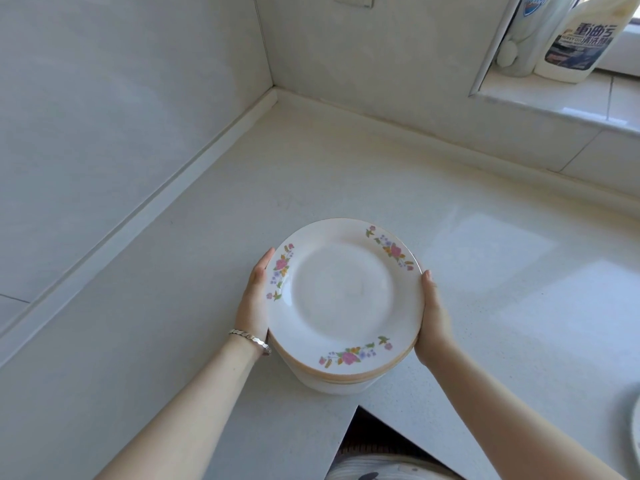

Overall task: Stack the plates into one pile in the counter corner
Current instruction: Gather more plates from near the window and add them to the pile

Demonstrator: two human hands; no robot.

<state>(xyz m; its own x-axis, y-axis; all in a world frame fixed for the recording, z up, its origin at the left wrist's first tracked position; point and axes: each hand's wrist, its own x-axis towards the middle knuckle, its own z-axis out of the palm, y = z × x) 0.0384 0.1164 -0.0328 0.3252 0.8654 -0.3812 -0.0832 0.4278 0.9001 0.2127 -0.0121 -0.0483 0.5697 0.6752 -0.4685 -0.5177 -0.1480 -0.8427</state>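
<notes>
My plates (343, 296) are white with pink floral sprays and tan rims; my surface (485, 271) is off-white, my bracelet (251, 339) silver.

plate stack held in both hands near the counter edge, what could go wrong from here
1. The stack of white floral-rimmed ceramic plates is held only at its side rims by the left hand and right hand; loose plates might slide if it tilts.
2. It sits close to the pale stone counter's inner cut-out edge, so lowering it here could leave it overhanging.
3. The corner lies well ahead, so the reach may strain the grip.
</notes>
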